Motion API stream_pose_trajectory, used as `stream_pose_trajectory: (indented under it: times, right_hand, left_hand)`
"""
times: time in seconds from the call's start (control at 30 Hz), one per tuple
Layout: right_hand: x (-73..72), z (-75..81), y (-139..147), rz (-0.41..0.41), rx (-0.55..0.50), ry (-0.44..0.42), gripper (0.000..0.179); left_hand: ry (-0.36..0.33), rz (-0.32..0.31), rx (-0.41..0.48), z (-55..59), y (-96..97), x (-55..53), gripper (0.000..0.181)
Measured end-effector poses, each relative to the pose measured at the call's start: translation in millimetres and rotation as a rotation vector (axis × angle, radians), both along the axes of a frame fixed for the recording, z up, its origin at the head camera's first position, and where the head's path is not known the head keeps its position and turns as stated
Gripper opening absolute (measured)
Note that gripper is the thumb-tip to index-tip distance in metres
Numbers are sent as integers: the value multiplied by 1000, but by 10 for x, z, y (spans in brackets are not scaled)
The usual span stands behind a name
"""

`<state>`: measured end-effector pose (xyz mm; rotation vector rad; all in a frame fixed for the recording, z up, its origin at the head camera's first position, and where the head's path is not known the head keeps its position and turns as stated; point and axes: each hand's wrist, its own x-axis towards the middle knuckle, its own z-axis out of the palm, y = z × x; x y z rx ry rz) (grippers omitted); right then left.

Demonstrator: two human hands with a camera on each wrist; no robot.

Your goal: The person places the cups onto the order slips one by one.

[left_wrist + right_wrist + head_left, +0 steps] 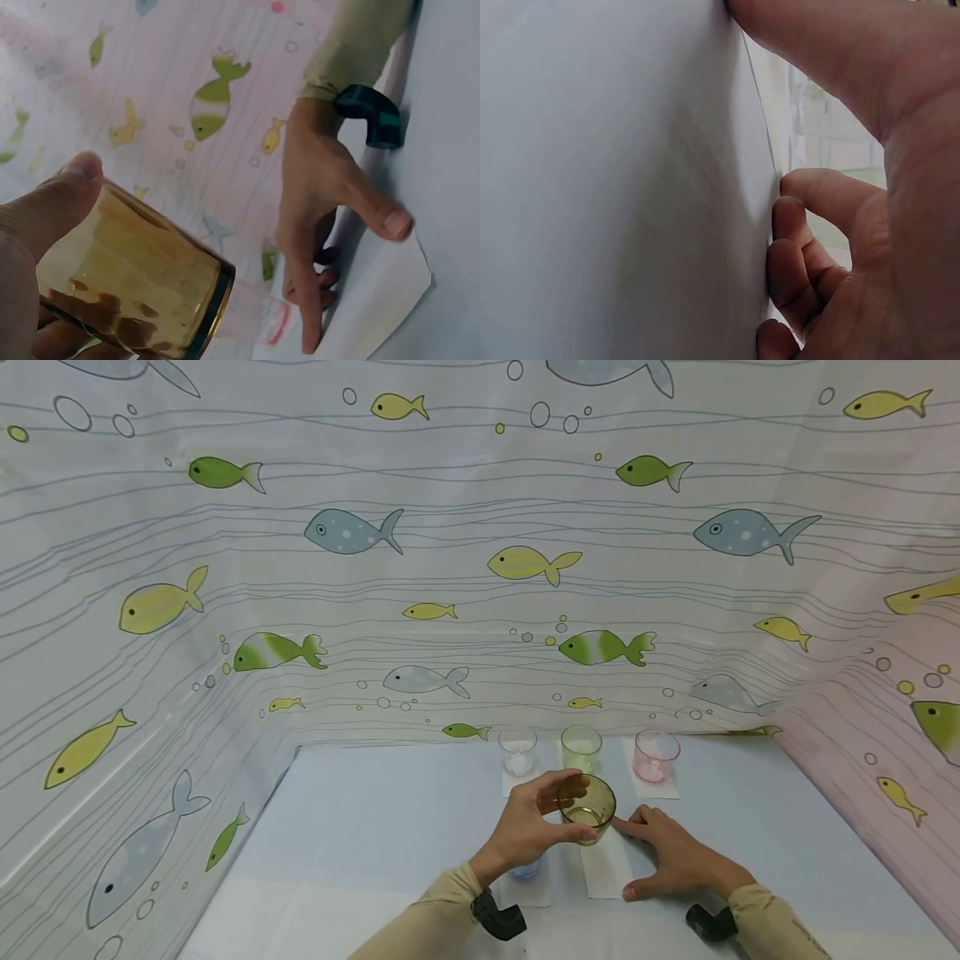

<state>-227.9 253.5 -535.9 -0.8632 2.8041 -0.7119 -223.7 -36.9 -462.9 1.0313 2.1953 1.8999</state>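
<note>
My left hand (pixel 525 822) grips an amber glass tumbler (pixel 591 806) round its side, thumb on the near side and fingers on the far side. The left wrist view shows the dark rim of this tumbler (pixel 142 262) tilted, with the table below it. My right hand (pixel 678 852) rests on the table, thumb and index finger stretched out and the other fingers loosely curled. Its thumb and index fingertip are right at the edge of a white paper strip (pixel 606 870). Part of that strip is hidden under the tumbler in the head view.
Behind the hands stand a clear glass (pixel 518 753), a green glass (pixel 582 746) and a pink glass (pixel 657 758) on paper strips. A blue glass (pixel 527 870) is partly hidden by my left wrist. A fish-print curtain (pixel 480 635) surrounds the table (pixel 375 810).
</note>
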Motion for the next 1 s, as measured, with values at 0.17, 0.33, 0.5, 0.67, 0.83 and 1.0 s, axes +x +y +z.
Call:
stream_pose_trajectory:
  times: [0.17, 0.33, 0.5, 0.67, 0.83, 1.0]
  right_hand:
    - [-3, 1, -4, -13, 17, -5, 101]
    - [-18, -20, 0, -22, 23, 5, 101]
    - [-25, -41, 12, -17, 18, 23, 97]
    - [-33, -57, 20, -10, 11, 42, 90]
    - [-33, -41, 8, -11, 0, 33, 87]
    - [-24, -17, 6, -9, -11, 36, 85]
  left_hand:
    - [-2, 35, -3, -63, 113, 42, 68]
    - [-46, 74, -11, -110, 214, 73, 68]
    - [-81, 93, -7, -171, 320, 117, 68]
    - [-98, 102, -23, -262, 400, 172, 69]
    - [-133, 131, -51, -344, 454, 211, 70]
    - [-166, 158, -75, -428, 496, 233, 70]
